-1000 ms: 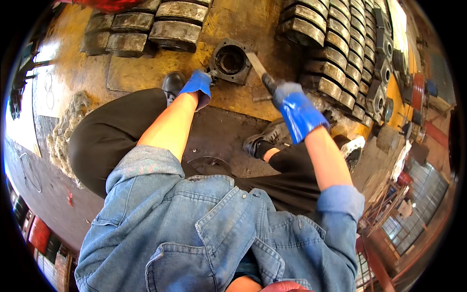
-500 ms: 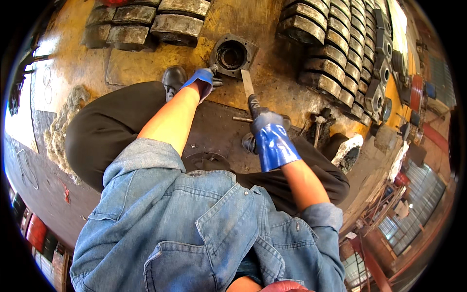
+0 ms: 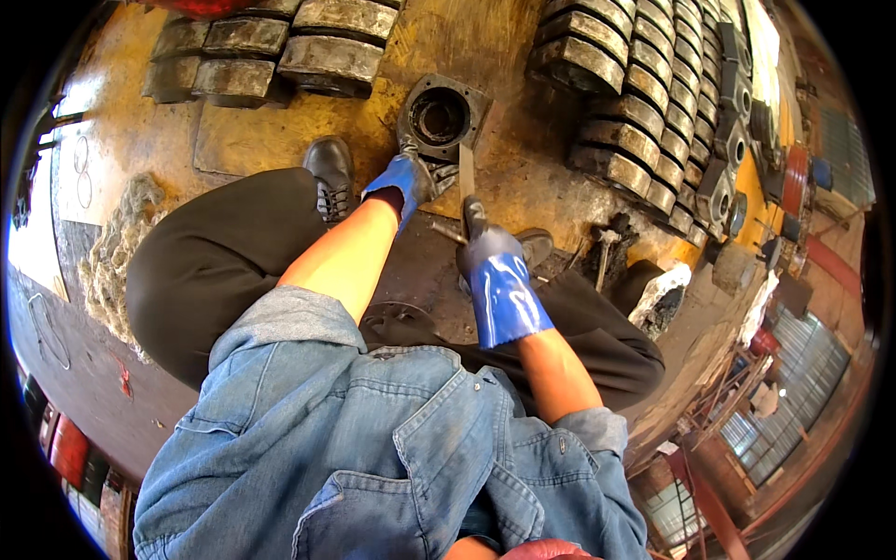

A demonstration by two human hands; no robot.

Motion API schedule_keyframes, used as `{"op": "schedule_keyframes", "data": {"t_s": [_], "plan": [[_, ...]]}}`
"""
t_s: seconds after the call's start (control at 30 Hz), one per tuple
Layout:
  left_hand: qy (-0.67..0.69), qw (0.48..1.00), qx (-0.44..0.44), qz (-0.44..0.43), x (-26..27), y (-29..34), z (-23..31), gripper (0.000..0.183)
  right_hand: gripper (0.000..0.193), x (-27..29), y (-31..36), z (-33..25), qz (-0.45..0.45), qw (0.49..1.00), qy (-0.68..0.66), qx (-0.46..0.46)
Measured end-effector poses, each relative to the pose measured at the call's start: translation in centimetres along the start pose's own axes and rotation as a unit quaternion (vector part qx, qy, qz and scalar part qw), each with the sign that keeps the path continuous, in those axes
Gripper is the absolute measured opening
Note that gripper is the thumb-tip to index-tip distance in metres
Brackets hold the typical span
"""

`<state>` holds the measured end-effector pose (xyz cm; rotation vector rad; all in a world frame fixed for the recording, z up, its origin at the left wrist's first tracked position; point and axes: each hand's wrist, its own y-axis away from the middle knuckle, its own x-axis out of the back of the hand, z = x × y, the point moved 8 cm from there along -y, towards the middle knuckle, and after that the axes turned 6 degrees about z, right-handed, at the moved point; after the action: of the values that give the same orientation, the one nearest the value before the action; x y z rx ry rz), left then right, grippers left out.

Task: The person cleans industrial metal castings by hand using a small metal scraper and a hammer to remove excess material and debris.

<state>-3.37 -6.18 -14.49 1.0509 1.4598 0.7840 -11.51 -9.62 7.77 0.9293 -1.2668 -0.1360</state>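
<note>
Blue-gloved left hand gripping one square metal housing, right hand clasping one flat file.

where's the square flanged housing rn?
Head view, top centre: the square flanged housing sits on the yellow floor, touching the left hand, left of the stacked castings.

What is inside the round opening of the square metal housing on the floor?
The square metal housing shows a dark, hollow round bore with a ringed rim. Its bottom is in shadow. The left hand covers its lower corner; the right hand holds a flat blade.
</note>
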Motion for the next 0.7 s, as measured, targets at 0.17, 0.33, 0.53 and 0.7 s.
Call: {"op": "schedule_keyframes", "data": {"t_s": [0.17,0.33,0.53,0.7], "plan": [[-0.011,0.998,-0.032,0.06,0.0,-0.9,-0.4,0.046,0.045,-1.3,-0.7,1.0,-0.046,0.998,-0.05,-0.001],[-0.096,0.978,-0.109,0.152,1.4,-1.0,1.3,0.042,0.049,-0.7,-0.9,1.0,0.026,0.998,0.015,0.055],[-0.003,0.991,-0.064,0.119,1.9,0.2,2.3,0.038,0.046,0.9,-2.4,0.1,-0.013,0.993,0.03,0.109],[0.475,0.705,0.495,-0.181,-4.1,7.7,-2.8,0.035,0.029,0.7,-4.6,1.3,-0.062,0.998,0.004,-0.015]]}}
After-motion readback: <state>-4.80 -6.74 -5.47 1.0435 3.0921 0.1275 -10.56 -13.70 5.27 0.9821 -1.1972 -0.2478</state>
